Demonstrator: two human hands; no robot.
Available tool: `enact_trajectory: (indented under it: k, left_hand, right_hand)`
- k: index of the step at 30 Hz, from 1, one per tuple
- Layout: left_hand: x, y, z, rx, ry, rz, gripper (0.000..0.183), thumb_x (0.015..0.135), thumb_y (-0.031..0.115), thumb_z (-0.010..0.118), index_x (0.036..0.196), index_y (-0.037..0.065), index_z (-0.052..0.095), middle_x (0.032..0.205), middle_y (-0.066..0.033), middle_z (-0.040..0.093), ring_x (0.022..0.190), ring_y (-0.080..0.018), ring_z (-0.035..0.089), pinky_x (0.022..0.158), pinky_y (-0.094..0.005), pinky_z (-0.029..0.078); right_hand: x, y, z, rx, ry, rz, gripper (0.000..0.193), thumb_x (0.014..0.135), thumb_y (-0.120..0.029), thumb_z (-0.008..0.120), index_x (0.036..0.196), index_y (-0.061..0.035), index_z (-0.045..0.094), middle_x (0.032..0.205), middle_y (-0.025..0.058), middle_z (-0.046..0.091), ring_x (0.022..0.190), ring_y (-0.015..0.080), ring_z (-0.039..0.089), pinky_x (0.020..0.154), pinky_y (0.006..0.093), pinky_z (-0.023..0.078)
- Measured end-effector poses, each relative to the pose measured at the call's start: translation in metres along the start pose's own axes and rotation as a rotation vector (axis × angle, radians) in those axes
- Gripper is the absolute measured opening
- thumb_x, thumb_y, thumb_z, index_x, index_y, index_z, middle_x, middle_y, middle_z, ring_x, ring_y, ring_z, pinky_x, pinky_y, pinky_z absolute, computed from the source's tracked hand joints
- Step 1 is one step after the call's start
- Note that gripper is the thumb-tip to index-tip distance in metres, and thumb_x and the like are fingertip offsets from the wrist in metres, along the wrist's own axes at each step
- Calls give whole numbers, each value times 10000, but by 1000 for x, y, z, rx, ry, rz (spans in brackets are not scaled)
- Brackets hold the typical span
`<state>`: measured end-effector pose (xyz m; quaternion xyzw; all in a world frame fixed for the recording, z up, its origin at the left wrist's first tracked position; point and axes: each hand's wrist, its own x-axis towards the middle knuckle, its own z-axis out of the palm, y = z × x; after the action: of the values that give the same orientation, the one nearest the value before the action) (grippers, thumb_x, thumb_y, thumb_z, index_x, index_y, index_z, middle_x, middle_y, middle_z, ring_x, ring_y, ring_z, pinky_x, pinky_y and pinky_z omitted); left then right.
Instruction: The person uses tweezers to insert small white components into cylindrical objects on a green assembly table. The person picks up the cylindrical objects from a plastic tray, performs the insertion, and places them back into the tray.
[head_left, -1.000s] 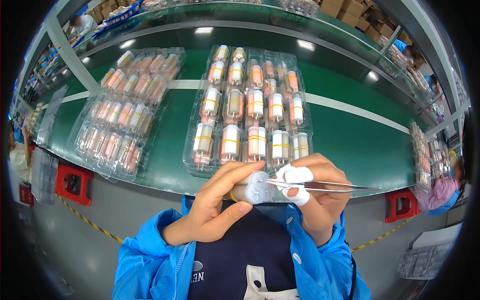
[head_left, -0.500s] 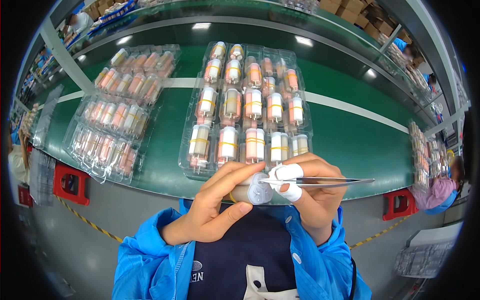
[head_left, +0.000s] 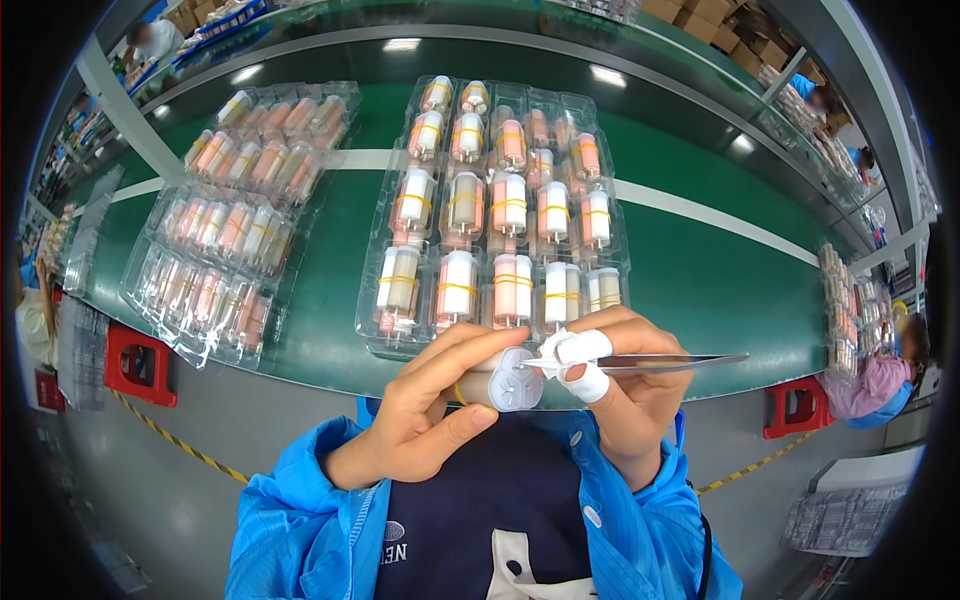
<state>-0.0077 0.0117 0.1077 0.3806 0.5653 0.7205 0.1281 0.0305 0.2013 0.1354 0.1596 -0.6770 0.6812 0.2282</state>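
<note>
— Saw what in the left hand (head_left: 428, 405), lower middle of the frame?
— Saw fingers curled around a yellow-banded bundle (head_left: 477, 388), with a pale cap (head_left: 516, 383) facing the frame's right.
— And made out what in the right hand (head_left: 632, 380)?
— Noticed white-wrapped fingers pinching metal tweezers (head_left: 680, 362), with tips at the cap; could not tell if touching.
— Found what farther up?
— Found a clear tray (head_left: 368, 322) of other banded bundles (head_left: 512, 287), upper middle on the green counter (head_left: 720, 300), and more trays (head_left: 137, 290) at left.

Light: bright, even. White glare patches (head_left: 607, 76) arced from ten to two o'clock. Edges bowed, darkened; nine o'clock seemed blurred.
</note>
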Motion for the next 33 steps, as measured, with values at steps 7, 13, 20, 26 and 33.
enact_trajectory:
  k: [7,13,20,26,33]
  left_hand:
    - [0,-1,-1,12,7,12,515,906,167,568,1331,-86,426,1168,-159,493,1050,-206,494,911,-296,382]
    - [0,-2,-2,149,10,41,511,895,179,574,1299,-107,446,1140,-180,512,1006,-229,516,884,-315,401]
    - [2,-6,-6,450,-35,129,514,774,26,642,1257,-77,500,1082,-183,547,917,-297,521,827,-372,415]
    - [-4,-7,-7,460,26,124,496,742,-19,678,1210,-46,516,1156,-193,539,979,-313,543,861,-376,433]
    - [-10,-33,0,107,110,74,575,778,-57,660,1265,-16,357,1286,-213,456,1151,-249,520,947,-341,431]
  right_hand:
    - [3,-1,-1,-79,-48,-44,158,754,15,701,907,27,666,860,158,674,772,204,657,680,285,518]
    - [6,-6,0,-188,-113,-52,159,738,34,682,895,26,664,843,154,667,741,212,661,652,286,518]
    - [14,-16,0,-354,-262,14,187,700,60,648,883,23,643,805,141,644,691,233,655,600,279,503]
    - [12,-11,-1,-72,-60,80,178,725,42,661,902,41,640,837,143,649,728,207,661,649,290,525]
    - [0,12,-4,-3,88,-25,193,772,13,671,957,43,623,950,159,605,844,190,609,757,304,502]
